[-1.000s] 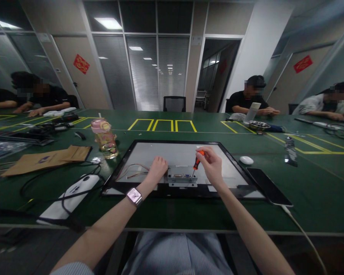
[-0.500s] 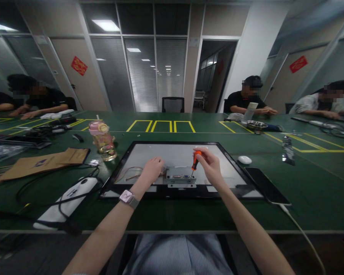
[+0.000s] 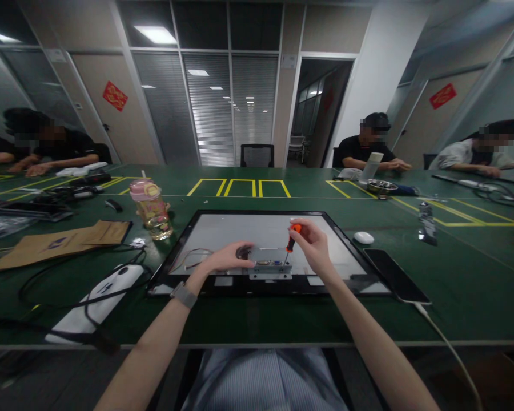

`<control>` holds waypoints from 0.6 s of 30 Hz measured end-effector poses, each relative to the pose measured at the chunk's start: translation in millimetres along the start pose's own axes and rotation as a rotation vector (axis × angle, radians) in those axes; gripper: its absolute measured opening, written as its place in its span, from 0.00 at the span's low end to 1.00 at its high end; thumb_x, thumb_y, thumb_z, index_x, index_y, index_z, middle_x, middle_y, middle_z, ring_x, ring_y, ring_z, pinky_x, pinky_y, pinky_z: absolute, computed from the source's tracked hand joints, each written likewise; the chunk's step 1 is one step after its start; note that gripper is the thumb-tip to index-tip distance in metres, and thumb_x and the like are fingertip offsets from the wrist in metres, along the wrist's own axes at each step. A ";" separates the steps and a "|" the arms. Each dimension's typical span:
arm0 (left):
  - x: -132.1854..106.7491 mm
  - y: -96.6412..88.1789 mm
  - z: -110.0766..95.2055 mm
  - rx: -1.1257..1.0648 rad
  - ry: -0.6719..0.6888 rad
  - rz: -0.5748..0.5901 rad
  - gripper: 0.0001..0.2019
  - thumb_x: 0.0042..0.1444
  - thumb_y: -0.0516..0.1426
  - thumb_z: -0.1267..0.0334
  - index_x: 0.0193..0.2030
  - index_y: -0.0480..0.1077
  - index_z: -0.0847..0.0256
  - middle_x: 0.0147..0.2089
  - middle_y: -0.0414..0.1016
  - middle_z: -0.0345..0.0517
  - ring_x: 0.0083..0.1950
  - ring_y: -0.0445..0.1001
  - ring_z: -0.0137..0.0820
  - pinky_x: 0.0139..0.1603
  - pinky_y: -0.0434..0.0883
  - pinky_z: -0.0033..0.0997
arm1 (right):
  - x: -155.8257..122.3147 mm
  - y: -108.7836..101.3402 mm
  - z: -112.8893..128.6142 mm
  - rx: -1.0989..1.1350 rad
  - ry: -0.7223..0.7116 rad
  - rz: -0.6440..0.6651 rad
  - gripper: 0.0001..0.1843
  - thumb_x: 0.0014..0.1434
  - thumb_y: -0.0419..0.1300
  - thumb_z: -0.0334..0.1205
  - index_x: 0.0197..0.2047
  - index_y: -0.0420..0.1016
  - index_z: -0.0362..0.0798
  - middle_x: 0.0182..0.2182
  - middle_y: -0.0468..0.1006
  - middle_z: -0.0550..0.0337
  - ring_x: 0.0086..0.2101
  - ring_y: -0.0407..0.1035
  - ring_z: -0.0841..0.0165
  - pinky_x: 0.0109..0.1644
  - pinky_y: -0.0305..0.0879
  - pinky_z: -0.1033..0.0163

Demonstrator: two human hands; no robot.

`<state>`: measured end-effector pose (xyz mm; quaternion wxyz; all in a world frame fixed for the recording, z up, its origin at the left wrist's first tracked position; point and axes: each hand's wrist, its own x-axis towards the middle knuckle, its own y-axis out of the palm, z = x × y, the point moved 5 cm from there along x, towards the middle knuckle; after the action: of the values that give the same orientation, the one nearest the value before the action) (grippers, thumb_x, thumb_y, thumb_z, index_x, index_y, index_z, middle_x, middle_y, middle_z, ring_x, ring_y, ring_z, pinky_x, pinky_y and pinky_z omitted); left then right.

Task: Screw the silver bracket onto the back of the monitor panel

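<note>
My right hand (image 3: 312,244) is closed round the handle of an orange and black screwdriver (image 3: 294,233). Its thin shaft points down at the right end of a small metal box (image 3: 270,267) with connector ports along its front. The box sits near the front edge of a flat display panel (image 3: 205,228) with a black frame, lying on the table. At the box's left end is my left hand (image 3: 228,256), thumb and fingers apart on either side of a dark patch I cannot make out; whether it touches the box is unclear. Thin wires (image 3: 188,260) lie on the panel beside it.
A phone (image 3: 396,275) with a white cable and a white mouse-like case (image 3: 363,237) lie to the right. On the left are a drink bottle (image 3: 152,208), brown paper packaging (image 3: 60,245) and a white power strip (image 3: 98,302) with black cables. Several people sit across the green table.
My left hand has turned, and its thumb and fingers have spread at the box's left end. My right hand and the screwdriver have stayed nearly in place.
</note>
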<state>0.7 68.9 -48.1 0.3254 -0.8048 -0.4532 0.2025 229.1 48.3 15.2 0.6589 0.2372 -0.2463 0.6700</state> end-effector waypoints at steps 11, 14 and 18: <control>0.7 -2.8 2.8 0.015 0.008 0.061 0.37 0.45 0.62 0.48 0.61 0.58 0.57 0.63 0.61 0.50 0.61 0.62 0.41 0.61 0.59 0.41 | -3.6 1.5 9.6 -0.068 -0.044 0.074 0.15 0.62 0.51 0.40 0.51 0.70 0.52 0.40 0.75 0.55 0.42 0.71 0.64 0.49 0.64 0.53; 1.9 -2.3 5.0 0.022 0.010 0.058 0.37 0.44 0.62 0.49 0.61 0.59 0.57 0.63 0.61 0.50 0.61 0.62 0.42 0.62 0.58 0.41 | -1.5 -1.5 6.1 -0.125 -0.084 -0.006 0.11 0.57 0.58 0.40 0.45 0.74 0.52 0.38 0.73 0.56 0.39 0.69 0.65 0.46 0.65 0.55; 3.5 -1.9 7.4 0.021 0.011 0.056 0.36 0.44 0.62 0.49 0.60 0.60 0.57 0.63 0.61 0.49 0.61 0.61 0.41 0.62 0.57 0.42 | 1.1 -4.6 2.9 -0.098 -0.107 -0.088 0.07 0.50 0.64 0.40 0.34 0.74 0.50 0.32 0.70 0.59 0.35 0.66 0.67 0.41 0.65 0.59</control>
<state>-3.2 75.1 -52.1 0.3307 -0.8148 -0.4265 0.2118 233.6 47.3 18.2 0.6845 0.2506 -0.3029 0.6139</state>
